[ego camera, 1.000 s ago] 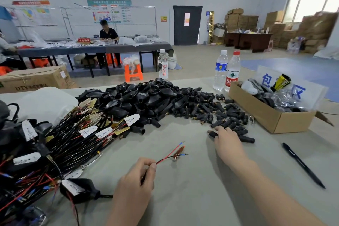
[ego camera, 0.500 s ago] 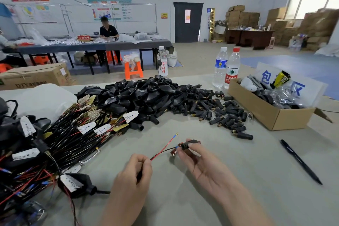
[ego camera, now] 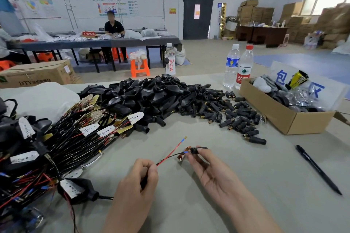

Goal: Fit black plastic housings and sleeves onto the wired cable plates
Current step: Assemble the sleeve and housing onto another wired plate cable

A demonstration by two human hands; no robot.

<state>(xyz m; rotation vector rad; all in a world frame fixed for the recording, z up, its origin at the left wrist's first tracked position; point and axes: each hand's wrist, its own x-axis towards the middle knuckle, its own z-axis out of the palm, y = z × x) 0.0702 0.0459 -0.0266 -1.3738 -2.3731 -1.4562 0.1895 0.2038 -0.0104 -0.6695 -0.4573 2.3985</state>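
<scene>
Grey table (ego camera: pixel 246 185), cardboard box (ego camera: pixel 280 117) of bagged parts (ego camera: pixel 301 98) near black sleeves (ego camera: pixel 227 113)

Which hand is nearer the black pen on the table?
Right. The right hand, pinching a black sleeve, is left of the pen; the left hand, holding the wires, is farther left.

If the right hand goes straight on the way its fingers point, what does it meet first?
The right hand, holding a black sleeve, would likely cross bare table and first meet the pile of black housings; depth is unclear.
</scene>
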